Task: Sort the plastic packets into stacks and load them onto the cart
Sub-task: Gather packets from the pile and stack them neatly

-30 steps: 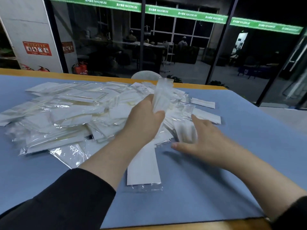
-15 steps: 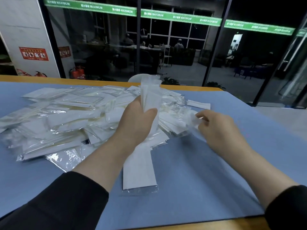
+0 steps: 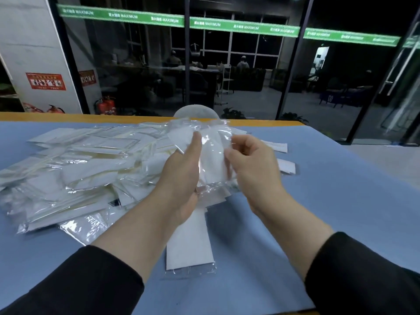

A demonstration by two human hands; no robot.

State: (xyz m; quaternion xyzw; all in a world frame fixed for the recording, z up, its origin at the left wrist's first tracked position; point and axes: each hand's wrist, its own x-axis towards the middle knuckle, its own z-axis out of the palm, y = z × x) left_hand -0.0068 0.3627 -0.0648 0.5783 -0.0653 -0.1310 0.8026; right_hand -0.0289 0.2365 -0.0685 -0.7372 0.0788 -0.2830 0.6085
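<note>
A loose heap of clear plastic packets (image 3: 75, 169) with white inserts covers the left and middle of the blue table (image 3: 341, 212). My left hand (image 3: 181, 178) grips a small bunch of packets (image 3: 211, 155) upright above the heap. My right hand (image 3: 250, 164) pinches the right edge of a packet and holds it against that bunch. One packet (image 3: 189, 244) lies flat by itself on the table under my left forearm. No cart is in view.
Two single packets (image 3: 285, 165) lie to the right of the heap. The table's orange far edge (image 3: 68, 117) runs in front of a glass wall. A pale rounded chair back (image 3: 195, 111) rises behind that edge. Bare blue surface lies to the right and near me.
My right hand lifted a packet off the heap's right side and brought it left to the bunch in my left hand. The camera dropped closer to the table.
</note>
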